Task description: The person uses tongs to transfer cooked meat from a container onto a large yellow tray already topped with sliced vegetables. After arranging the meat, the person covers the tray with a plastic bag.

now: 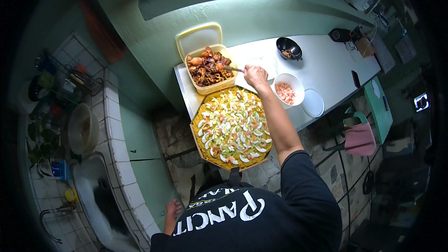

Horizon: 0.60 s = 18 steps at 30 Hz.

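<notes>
With my empty left hand hanging loosely spread and my right hand clamped on a utensil reaching into the dark squid in the tub on the bench, I'd best scoop small, drained amounts without bumping the egg-topped dish just beside it.

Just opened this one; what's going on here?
The person's right hand holds a utensil that reaches into dark, glossy food in an open tub. The left hand hangs low at the side. In front of the tub lies a tray of yellow food, its top scattered with white slices. A white bowl of pinkish pieces stands right of the forearm.
</notes>
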Available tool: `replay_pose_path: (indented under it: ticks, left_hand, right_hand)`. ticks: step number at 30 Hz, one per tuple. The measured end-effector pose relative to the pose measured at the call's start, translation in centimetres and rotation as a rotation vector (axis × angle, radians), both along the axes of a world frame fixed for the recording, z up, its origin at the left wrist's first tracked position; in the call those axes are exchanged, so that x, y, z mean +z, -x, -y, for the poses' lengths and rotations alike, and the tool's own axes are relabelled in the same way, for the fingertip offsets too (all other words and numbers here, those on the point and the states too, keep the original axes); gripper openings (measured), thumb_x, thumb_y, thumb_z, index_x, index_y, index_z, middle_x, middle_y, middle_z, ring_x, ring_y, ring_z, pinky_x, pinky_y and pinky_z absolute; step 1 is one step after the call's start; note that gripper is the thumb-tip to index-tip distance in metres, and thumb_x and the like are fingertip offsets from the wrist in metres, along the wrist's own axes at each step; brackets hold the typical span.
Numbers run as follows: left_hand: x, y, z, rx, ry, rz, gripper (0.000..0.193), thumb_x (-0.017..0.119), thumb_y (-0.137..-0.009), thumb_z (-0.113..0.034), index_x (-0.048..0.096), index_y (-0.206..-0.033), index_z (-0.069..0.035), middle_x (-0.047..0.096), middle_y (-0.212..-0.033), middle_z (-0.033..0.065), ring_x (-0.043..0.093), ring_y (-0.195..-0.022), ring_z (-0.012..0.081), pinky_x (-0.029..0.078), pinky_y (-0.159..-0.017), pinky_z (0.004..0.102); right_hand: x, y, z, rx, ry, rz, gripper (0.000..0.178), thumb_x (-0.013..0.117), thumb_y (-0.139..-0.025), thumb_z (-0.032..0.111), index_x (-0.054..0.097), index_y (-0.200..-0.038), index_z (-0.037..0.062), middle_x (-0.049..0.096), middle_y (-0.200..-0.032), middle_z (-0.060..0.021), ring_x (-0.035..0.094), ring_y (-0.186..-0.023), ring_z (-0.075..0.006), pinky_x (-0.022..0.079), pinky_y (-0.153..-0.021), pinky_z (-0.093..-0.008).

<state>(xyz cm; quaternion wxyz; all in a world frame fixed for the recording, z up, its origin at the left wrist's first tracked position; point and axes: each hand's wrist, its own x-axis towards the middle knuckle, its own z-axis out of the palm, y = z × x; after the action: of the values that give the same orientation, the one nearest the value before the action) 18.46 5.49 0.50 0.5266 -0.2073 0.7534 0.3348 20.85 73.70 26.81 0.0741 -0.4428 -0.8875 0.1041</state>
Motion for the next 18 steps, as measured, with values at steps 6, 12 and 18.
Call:
replay_pose_path:
  ticks: [6,12,18]
  left_hand:
    - [-0.5,-1.9,0.7,-0.061,0.014,0.016,0.038,0.041,-0.095,-0.035,0.048,-0.127,-0.015,0.057,-0.102,0.0029,0.058,-0.081,0.0201,0.046,-0.065,0.0393]
    - [-0.8,-2.2,-0.7,-0.176,0.008,0.013,0.037,0.041,-0.095,-0.035,0.049,-0.126,-0.016,0.057,-0.101,0.0019,0.058,-0.079,0.0187,0.046,-0.062,0.0376]
    - [-0.5,-0.3,-4.6,-0.316,0.024,-0.01,0.037,0.041,-0.095,-0.036,0.049,-0.126,-0.017,0.057,-0.099,0.0009,0.058,-0.078,0.0173,0.047,-0.059,0.0359]
  right_hand:
    - [4.0,-8.8,3.2,0.246,-0.233,-0.26,0.017,0.056,-0.089,0.025,0.065,-0.096,0.0117,0.064,-0.088,-0.008,0.064,-0.077,-0.0276,0.05,-0.068,-0.0381]
    - [3.9,-22.6,7.1,0.383,-0.511,-0.068,0.012,0.062,-0.084,0.018,0.064,-0.095,0.0135,0.055,-0.079,-0.0026,0.056,-0.076,-0.0209,0.045,-0.063,-0.0355]
    - [2.4,-29.2,9.4,0.495,-0.553,0.095,0.02,0.06,-0.077,0.013,0.064,-0.097,0.0143,0.056,-0.082,-0.001,0.055,-0.077,-0.02,0.043,-0.063,-0.0344]
